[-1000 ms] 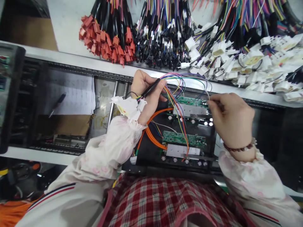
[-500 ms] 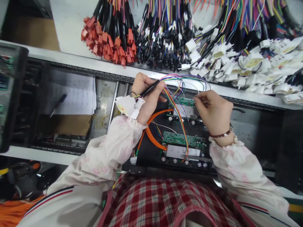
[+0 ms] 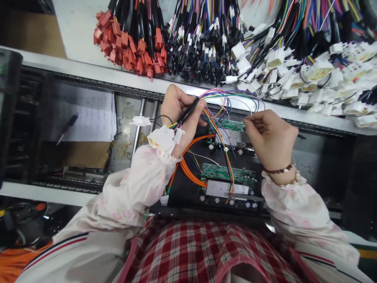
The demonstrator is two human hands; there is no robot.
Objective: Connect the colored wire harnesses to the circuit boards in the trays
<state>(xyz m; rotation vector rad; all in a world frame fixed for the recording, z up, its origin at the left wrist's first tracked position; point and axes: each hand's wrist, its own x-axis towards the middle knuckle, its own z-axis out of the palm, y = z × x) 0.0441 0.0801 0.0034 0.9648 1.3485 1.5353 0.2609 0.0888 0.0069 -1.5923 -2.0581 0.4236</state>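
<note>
The left hand [image 3: 182, 118] has its grip closed around a multicoloured wire harness [image 3: 215, 95], while the right hand [image 3: 272, 143] pinches a thin pale lead [image 3: 251, 112] in a closed grip, just above a green circuit board [image 3: 226, 125]. The step in hand looks like sorting leads over the board, which calls for a steady pinch clear of the neighbouring wires. Unlike the earlier frame, a white connector [image 3: 140, 121] now hangs clear to the left of the left grip.
</note>
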